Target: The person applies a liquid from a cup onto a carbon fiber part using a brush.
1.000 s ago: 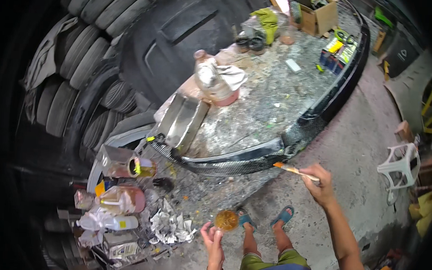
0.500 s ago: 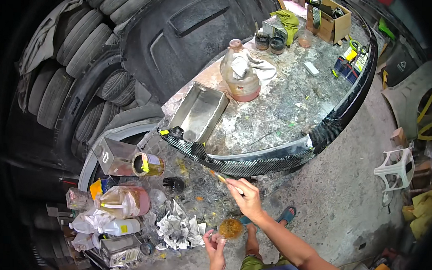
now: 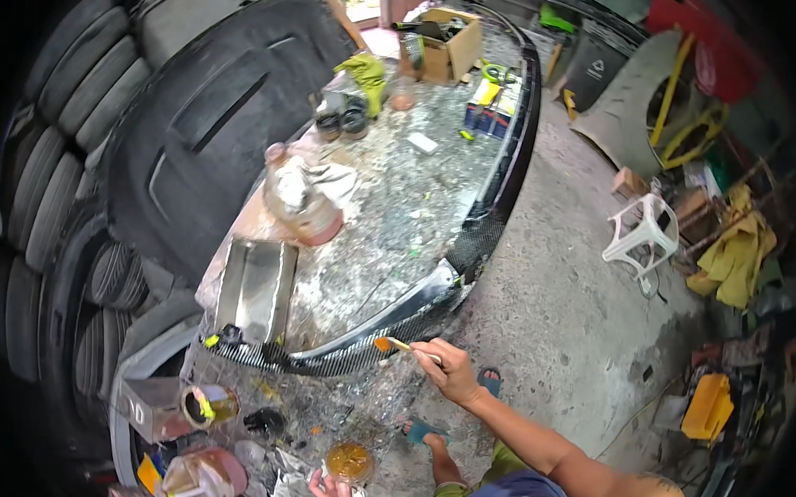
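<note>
My right hand (image 3: 446, 368) grips a thin paintbrush (image 3: 403, 346) by its handle; its orange-wet tip is at or just above the curved, glossy carbon-fibre strip (image 3: 326, 361) along the front of the bench (image 3: 371, 247); contact is unclear. Low at the bottom, my left hand (image 3: 330, 492), partly out of frame, holds a clear round cup (image 3: 350, 462) of amber liquid. Behind the strip sit an open metal tray (image 3: 232, 286) and a pinkish plastic jug (image 3: 310, 218) with a white cloth over it.
Bottom left holds cans (image 3: 151, 411), a jug (image 3: 219, 476) and crumpled paper. Tires (image 3: 53, 207) and a black panel (image 3: 181, 124) line the left. A cardboard box (image 3: 451, 51) tops the bench. Right are a white stool (image 3: 643, 237), yellow bin (image 3: 706, 406) and body panel (image 3: 617, 125).
My right hand with the brush has moved left to the strip. The view has turned, shifting the bench leftward in the picture. My left hand still holds the cup, now lower in frame.
</note>
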`<state>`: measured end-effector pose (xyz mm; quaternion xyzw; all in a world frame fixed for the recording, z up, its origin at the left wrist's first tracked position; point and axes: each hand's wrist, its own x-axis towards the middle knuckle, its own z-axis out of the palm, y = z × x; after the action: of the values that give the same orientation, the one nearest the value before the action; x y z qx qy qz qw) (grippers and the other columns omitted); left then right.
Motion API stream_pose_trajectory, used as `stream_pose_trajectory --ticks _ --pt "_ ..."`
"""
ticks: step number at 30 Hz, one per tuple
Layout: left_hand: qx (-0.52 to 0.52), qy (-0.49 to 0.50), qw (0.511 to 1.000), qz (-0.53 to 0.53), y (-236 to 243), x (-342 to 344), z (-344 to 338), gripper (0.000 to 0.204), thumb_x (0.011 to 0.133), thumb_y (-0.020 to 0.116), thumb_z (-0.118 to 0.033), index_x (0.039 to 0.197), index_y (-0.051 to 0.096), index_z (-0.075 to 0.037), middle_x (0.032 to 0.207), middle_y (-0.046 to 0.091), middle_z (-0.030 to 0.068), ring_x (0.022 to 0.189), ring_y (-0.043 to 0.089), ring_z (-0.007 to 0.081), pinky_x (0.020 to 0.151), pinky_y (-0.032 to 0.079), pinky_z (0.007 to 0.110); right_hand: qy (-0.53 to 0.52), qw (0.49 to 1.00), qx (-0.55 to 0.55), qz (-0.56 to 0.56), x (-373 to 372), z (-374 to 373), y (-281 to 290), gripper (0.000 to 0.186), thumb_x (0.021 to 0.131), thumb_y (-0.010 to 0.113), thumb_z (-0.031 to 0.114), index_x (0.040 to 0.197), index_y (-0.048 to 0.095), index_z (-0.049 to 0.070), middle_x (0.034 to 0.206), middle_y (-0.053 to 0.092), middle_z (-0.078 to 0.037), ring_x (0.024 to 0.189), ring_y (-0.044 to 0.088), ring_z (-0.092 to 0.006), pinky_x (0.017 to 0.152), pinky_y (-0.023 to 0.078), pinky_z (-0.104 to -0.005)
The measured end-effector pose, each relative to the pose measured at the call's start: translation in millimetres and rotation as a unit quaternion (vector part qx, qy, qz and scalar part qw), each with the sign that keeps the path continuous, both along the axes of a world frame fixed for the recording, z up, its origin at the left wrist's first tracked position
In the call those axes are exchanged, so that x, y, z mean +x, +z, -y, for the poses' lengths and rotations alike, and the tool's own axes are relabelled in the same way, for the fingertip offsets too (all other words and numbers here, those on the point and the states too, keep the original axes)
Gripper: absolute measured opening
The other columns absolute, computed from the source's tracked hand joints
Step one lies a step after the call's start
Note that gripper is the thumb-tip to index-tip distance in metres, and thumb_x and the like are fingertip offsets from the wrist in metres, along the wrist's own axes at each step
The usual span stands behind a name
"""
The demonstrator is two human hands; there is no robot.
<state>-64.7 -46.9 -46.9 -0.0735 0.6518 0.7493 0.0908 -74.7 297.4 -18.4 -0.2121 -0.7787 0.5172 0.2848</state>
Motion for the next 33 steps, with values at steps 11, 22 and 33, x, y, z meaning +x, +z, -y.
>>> stream_pose_trajectory --ticks 11,22,33 --pt "-0.038 -0.070 0.996 0.043 41 19 -119 0.056 0.093 0.062 -0.030 0.137 0.031 -0.014 0.127 0.053 0.0146 0.112 0.059 0.0256 0.097 0.048 0.038 0.016 1.000 0.003 -0.024 45 -120 -6 0.014 0.090 0.065 0.008 0.102 0.069 0.002 0.083 0.065 -0.012 0.067 0.064 -0.0230 0.059 0.050 -0.0334" --pt "-0.037 -0.089 0.988 0.117 56 45 -226 0.072 0.085 0.074 -0.032 0.138 0.028 -0.012 0.124 0.055 0.0137 0.115 0.054 0.0230 0.103 0.040 0.038 0.100 0.994 -0.016 -0.034 68 -203 -21 0.019 0.085 0.070 0.005 0.105 0.070 0.003 0.084 0.066 -0.010 0.069 0.065 -0.0231 0.061 0.052 -0.0325" --pt "-0.083 -0.100 0.984 0.124 24 43 -269 0.055 0.093 0.065 -0.018 0.136 0.031 -0.011 0.117 0.055 0.0109 0.108 0.055 0.0184 0.096 0.045 0.034 0.210 0.969 -0.120 0.040 108 -242 56 0.023 0.085 0.072 0.012 0.107 0.073 0.007 0.083 0.067 -0.007 0.071 0.065 -0.0191 0.063 0.051 -0.0305"
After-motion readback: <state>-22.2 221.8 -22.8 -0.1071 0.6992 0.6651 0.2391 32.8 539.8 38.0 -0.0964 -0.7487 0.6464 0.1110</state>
